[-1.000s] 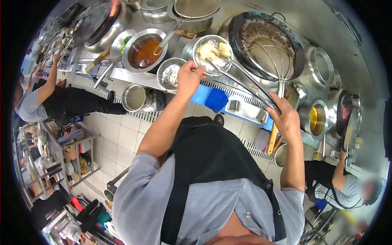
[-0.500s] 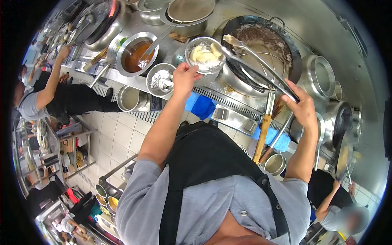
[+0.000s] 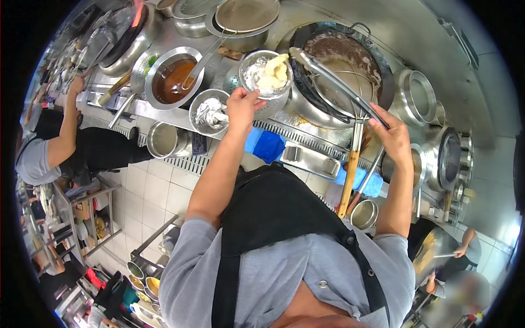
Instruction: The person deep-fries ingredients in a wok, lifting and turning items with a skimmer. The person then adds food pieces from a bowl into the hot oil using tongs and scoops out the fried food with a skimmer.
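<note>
My left hand (image 3: 242, 111) grips the near rim of a metal bowl (image 3: 291, 81), tilted a little. White powder and pale yellow pieces (image 3: 276, 70) of food are in it, some piled against its far right side. Closed around the upper end of metal tongs (image 3: 342, 87) is my right hand (image 3: 394, 138). The tong arms lie close together, and their tips point left over the near side of a dark wok (image 3: 385, 71), just right of the bowl. Inside the wok, cloudy liquid surrounds a wire strainer with a wooden handle (image 3: 350, 177).
Left of my left hand stand a bowl of white-coated pieces (image 3: 210, 113) and a bowl of brown sauce (image 3: 176, 82) with a ladle. A sieve (image 3: 247, 13) rests on a pot behind. Flame rises at the far-left stove. A co-worker (image 3: 54, 134) stands left, another lower right.
The tongs have closed and swung away from the bowl toward the wok. Some pale pieces now sit higher on the bowl's right side. The co-worker's wok at lower right has tipped.
</note>
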Action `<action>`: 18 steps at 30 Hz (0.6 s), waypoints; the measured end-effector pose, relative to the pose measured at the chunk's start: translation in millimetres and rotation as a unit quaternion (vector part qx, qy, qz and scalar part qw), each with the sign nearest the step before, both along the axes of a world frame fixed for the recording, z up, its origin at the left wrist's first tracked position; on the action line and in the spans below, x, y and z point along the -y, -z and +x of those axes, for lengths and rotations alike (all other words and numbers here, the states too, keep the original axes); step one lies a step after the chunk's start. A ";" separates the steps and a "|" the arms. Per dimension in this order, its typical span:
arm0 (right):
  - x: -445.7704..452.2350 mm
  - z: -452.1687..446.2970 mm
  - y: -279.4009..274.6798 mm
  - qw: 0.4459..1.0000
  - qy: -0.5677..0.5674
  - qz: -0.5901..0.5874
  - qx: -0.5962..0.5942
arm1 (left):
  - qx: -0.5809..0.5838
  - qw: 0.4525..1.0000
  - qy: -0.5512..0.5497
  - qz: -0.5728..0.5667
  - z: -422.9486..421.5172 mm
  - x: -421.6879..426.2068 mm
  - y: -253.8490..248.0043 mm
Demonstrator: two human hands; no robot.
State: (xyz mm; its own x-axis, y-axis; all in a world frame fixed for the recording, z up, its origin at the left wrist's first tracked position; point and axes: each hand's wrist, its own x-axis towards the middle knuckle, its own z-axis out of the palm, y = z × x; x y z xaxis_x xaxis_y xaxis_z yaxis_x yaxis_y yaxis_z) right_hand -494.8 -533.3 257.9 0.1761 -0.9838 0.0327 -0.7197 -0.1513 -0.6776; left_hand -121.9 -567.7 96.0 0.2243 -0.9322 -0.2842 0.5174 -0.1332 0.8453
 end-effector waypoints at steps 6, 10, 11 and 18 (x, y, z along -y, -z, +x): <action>24.2 -13.8 9.8 0.995 0.090 0.038 0.010 | -0.020 1.000 0.017 0.003 -9.4 26.2 18.9; 8.6 7.1 -14.5 0.993 0.008 -0.064 -0.098 | -0.002 1.000 0.003 -0.006 -8.0 24.2 19.2; 4.5 16.7 -24.9 0.990 -0.006 -0.049 -0.130 | 0.012 1.000 -0.002 -0.012 -7.4 20.9 18.7; -4.5 55.0 -15.4 0.977 -0.012 -0.043 -0.208 | -0.016 0.999 -0.042 -0.020 -3.3 18.7 13.1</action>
State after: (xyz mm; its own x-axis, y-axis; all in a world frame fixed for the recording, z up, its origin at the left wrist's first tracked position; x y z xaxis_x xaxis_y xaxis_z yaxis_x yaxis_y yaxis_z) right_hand -439.8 -528.8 273.3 0.2153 -0.9759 0.0347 -0.9256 -0.2153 -0.3112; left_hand -125.3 -586.4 82.9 0.2942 -0.9210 -0.2553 0.5527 -0.0540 0.8316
